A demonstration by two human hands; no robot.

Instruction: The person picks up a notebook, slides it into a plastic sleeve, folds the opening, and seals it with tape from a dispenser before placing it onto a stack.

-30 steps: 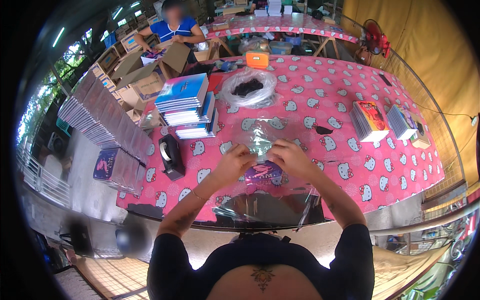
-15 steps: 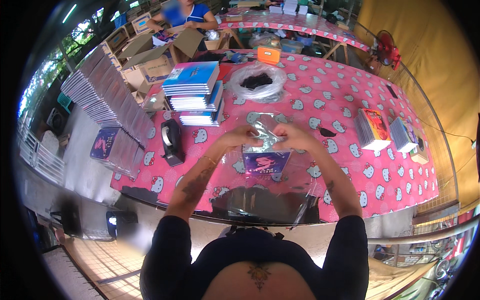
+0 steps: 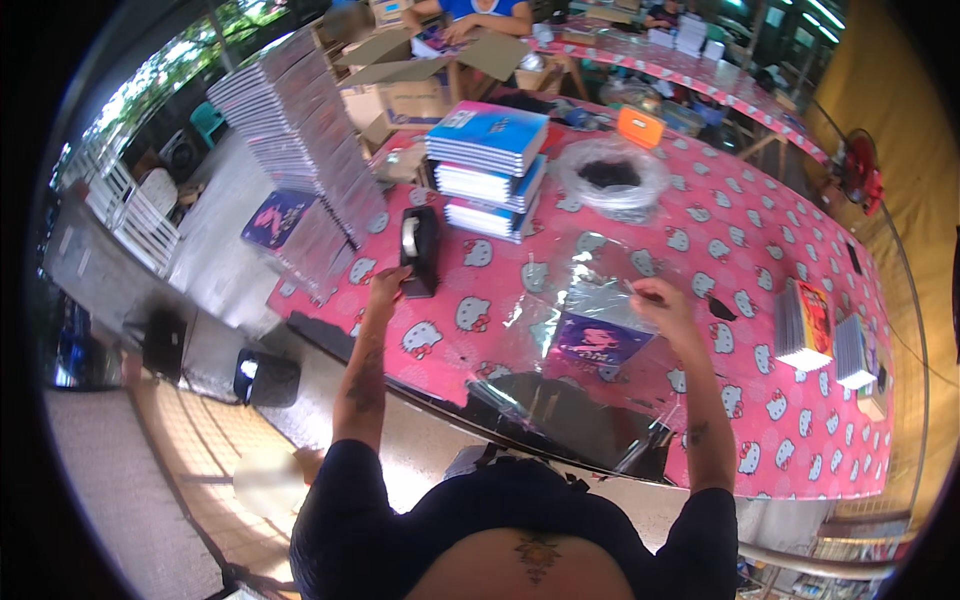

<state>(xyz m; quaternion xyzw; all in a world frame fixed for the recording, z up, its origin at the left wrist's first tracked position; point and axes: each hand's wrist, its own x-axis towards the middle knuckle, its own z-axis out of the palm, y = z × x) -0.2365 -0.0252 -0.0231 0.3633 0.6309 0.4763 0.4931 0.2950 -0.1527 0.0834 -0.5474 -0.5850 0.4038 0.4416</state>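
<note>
My left hand (image 3: 389, 284) reaches out to the black tape dispenser (image 3: 418, 250) and touches its near end. My right hand (image 3: 662, 300) pinches the top edge of a clear plastic sleeve (image 3: 590, 300) that lies on the pink patterned tablecloth (image 3: 760, 300). Inside the sleeve sits a purple book (image 3: 598, 341). A pile of more clear sleeves (image 3: 560, 415) hangs over the near table edge in front of me.
Stacked blue notebooks (image 3: 490, 165) stand behind the dispenser. A tall leaning row of books (image 3: 300, 130) fills the left. A clear bag with dark contents (image 3: 612, 178), an orange box (image 3: 640, 127) and small book stacks (image 3: 803, 325) lie around. Another person sits at cardboard boxes (image 3: 420, 90) beyond.
My left hand has let go of the sleeve and moved left to the tape dispenser. My right hand stays on the sleeve. My head has turned left.
</note>
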